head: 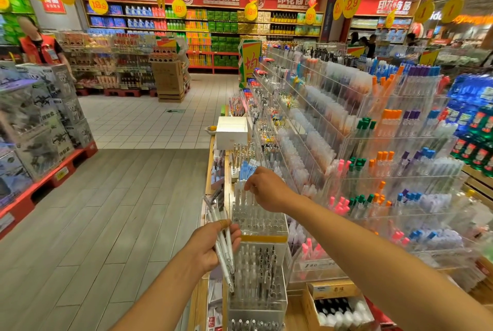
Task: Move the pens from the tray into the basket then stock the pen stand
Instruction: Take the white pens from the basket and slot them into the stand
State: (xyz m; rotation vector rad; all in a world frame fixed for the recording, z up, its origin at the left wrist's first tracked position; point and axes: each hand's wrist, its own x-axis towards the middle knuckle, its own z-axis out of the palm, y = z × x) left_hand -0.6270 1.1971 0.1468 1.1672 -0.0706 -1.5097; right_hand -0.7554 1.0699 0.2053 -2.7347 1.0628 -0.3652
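Note:
My left hand (213, 244) grips a bundle of several clear-barrelled pens (222, 245), tips pointing down and right. Just beyond it stands a clear acrylic pen stand (260, 220) with rows of round holes, many of them vacant, and a few clear pens upright at its far side. My right hand (266, 189) hovers over the far part of that stand, fingers curled down and pinching the top of a clear pen (244, 197) set in a hole. No tray or basket shows in this view.
A second clear stand (257, 277) full of pens sits nearer to me. Tiered acrylic racks of coloured pens (386, 170) fill the right side. A white box (231, 132) stands further along the counter. A carton of bottles (338, 306) lies at lower right. Wooden aisle floor (120, 210) lies left.

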